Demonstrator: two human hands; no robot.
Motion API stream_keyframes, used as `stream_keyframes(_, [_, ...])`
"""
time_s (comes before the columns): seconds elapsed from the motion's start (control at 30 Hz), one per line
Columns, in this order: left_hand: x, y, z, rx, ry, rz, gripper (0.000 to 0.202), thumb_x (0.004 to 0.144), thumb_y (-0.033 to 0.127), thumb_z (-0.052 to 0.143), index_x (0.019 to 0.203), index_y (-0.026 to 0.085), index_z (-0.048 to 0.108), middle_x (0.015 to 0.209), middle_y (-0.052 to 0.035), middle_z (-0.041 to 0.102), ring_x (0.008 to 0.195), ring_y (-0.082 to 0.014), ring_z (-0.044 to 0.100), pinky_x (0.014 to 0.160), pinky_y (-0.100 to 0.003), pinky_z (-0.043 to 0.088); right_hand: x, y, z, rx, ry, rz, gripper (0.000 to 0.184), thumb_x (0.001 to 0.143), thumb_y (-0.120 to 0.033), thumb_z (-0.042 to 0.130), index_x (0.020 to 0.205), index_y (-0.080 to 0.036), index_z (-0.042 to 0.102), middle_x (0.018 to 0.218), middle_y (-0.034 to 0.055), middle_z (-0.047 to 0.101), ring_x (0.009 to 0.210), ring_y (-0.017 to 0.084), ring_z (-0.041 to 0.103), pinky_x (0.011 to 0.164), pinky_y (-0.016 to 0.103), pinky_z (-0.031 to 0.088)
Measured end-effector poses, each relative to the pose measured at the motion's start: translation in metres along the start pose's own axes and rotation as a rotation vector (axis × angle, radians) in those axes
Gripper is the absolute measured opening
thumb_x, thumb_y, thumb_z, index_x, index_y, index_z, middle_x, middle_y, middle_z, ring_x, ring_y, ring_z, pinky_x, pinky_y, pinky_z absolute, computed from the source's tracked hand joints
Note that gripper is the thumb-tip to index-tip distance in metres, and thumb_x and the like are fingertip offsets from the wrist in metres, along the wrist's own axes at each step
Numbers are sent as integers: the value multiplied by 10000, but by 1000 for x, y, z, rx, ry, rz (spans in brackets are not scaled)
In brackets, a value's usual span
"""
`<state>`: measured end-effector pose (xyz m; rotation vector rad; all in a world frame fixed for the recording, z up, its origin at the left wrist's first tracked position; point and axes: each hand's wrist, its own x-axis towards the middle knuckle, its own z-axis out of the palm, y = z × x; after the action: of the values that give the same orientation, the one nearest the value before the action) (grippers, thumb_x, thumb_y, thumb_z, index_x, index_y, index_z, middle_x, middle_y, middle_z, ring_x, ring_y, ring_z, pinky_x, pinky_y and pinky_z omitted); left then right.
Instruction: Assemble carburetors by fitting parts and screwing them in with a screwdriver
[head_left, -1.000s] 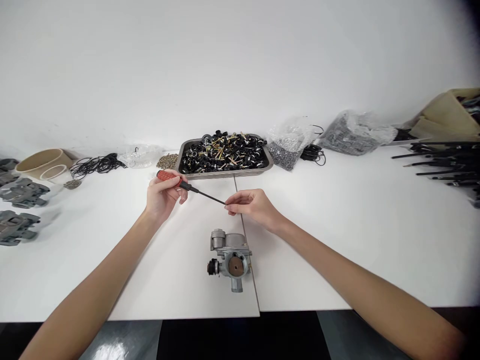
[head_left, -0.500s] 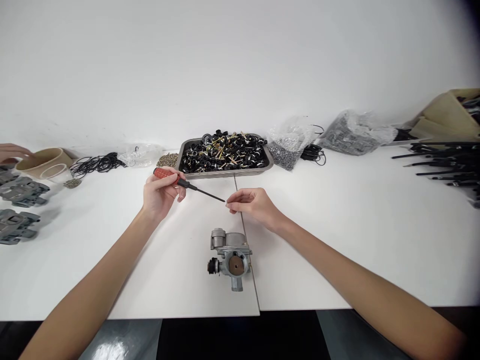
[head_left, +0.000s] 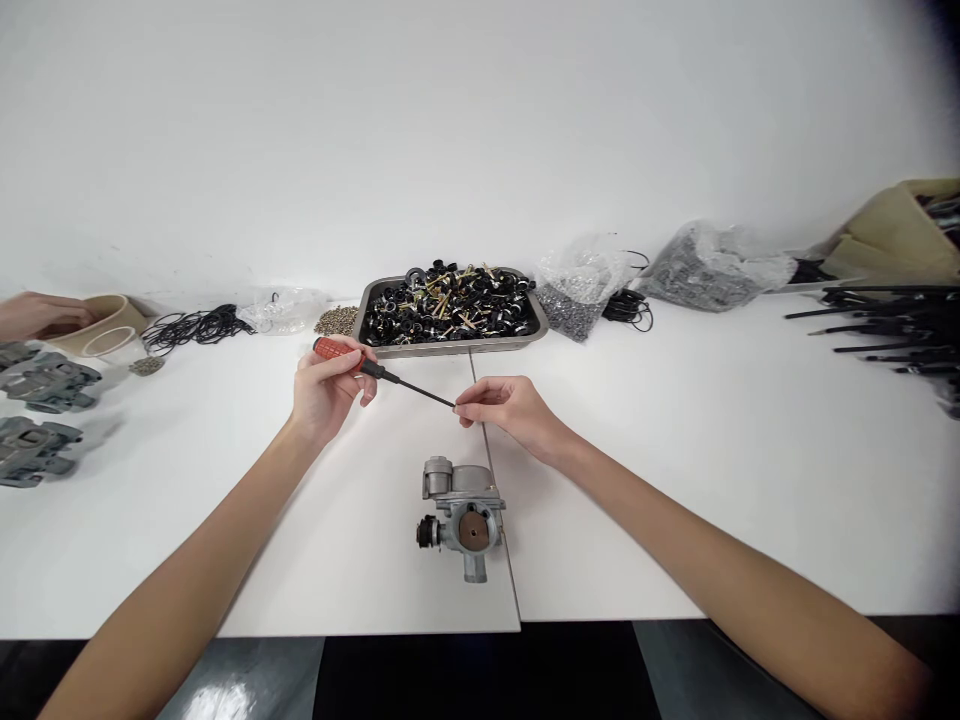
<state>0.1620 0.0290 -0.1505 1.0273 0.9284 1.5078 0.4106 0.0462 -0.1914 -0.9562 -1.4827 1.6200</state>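
Note:
My left hand [head_left: 330,390] is closed around the red and black handle of a screwdriver [head_left: 386,373], whose thin shaft slopes down to the right. At the shaft's tip, my right hand [head_left: 499,402] has its thumb and fingers pinched together. Whatever small thing sits in that pinch is hidden or too small to name. Below the hands a grey metal carburetor [head_left: 465,520] lies on the white table [head_left: 337,560], with a black ribbed fitting on its left side and a brown disc in its round opening. Neither hand touches it.
Behind my hands stands a metal tray [head_left: 457,350] heaped with black and brass parts. Small brass pieces [head_left: 337,320], black rings [head_left: 199,328] and plastic bags [head_left: 585,285] line the wall. More carburetors [head_left: 52,380] and another person's hand [head_left: 45,315] at a tub are left; black cables [head_left: 892,325] right.
My left hand and the screwdriver have shifted slightly right, bringing the tip against my right fingertips. The other person's hand has come further into view at the left.

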Motion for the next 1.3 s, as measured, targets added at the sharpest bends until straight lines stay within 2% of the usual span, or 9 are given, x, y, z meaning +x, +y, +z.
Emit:
stream_keyframes(0.37, [-1,-2,1,-1,12,17,128,666,170,665,738,136,565,715,-46,640,386,-153,543,360,-266,391,1,3,-2,18,-21,10,234,669,-301,835,801,-142,727,722,43,706,668,143,645,752,320,533])
stream_keyframes(0.57, [-3,-4,3,-9,23,24,154,672,188,682,738,137,552,714,-43,642,396,-144,546,365,-260,407,3,8,-4,102,-45,-2,230,677,-296,835,808,-144,723,728,40,695,701,148,645,750,317,531])
stream_keyframes(0.77, [-7,-2,10,20,17,62,227,697,241,738,783,130,560,764,-41,651,440,-129,576,379,-254,457,0,2,-4,108,-42,-46,309,692,-273,826,956,-180,696,737,14,695,677,152,649,751,340,528])
stream_keyframes(0.9, [-6,15,20,121,-52,121,250,708,248,766,823,127,580,764,-50,660,432,-149,587,368,-272,465,-3,-1,-4,90,-22,-115,303,703,-239,819,970,-171,693,718,7,689,681,158,653,754,342,531])
stream_keyframes(1.03, [3,44,40,255,-148,175,246,706,245,782,836,132,606,728,-39,650,412,-139,579,341,-266,456,-4,-5,-2,217,-36,-167,329,687,-230,844,971,-181,684,695,-21,675,660,140,648,806,358,534])
stream_keyframes(1.1, [8,58,52,312,-192,250,302,707,237,788,945,157,620,728,-29,662,415,-129,578,344,-257,467,-6,-8,1,292,-64,-170,333,683,-219,855,968,-191,683,689,-30,675,664,133,654,790,333,533])
stream_keyframes(1.2, [7,77,69,359,-276,430,570,691,173,806,1190,225,537,727,1,681,439,-125,595,365,-235,494,-12,-13,5,325,-163,-150,340,701,-205,854,998,-212,687,717,-21,694,733,149,691,721,278,530])
stream_keyframes(1.3, [-4,86,80,395,-358,552,606,672,93,807,1196,213,527,714,9,672,543,-150,655,393,-217,518,-19,-15,10,314,-250,-122,327,720,-184,845,1008,-225,694,765,-19,709,800,157,713,730,258,544])
